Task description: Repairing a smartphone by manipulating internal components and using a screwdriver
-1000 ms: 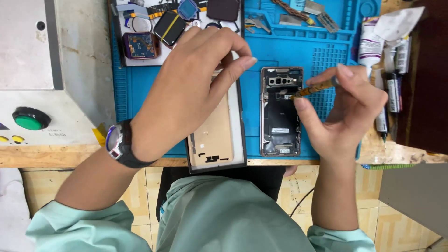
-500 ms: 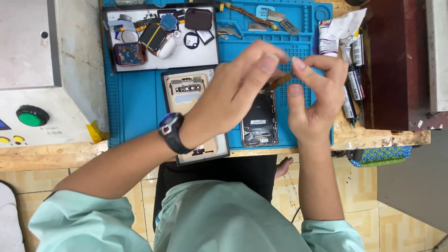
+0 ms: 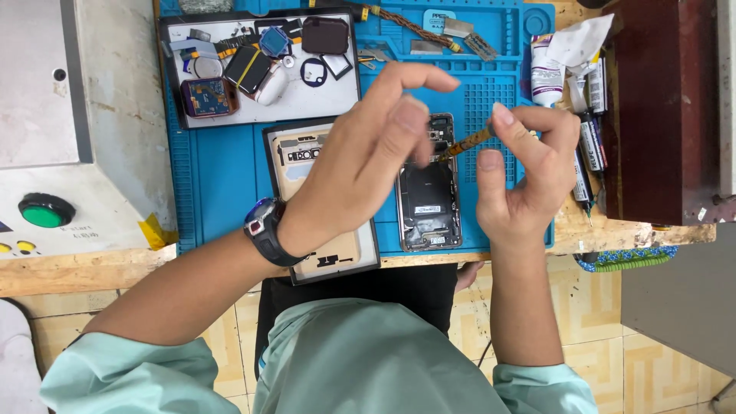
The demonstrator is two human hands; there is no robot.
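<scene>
The person was partway through working on the opened black smartphone with its back cover off [image 3: 428, 199], which lay flat on the blue silicone repair mat [image 3: 222, 184] near the bench's front edge, just right of the detached beige-lined back panel [image 3: 307, 165]. The right hand [image 3: 529, 180] pinched a thin yellow-handled precision tool [image 3: 468, 142] between thumb and fingertips, its tip angled down toward the phone's upper end. The left hand [image 3: 368, 165] hovered over the phone's upper half, fingers loosely curled and gripping nothing visible; whether it touched the phone could not be told. The step looked like picking at a small part near the camera area, which would call for a steady, fine placement of the tip. The phone's dark inner shielding and silver frame showed.
</scene>
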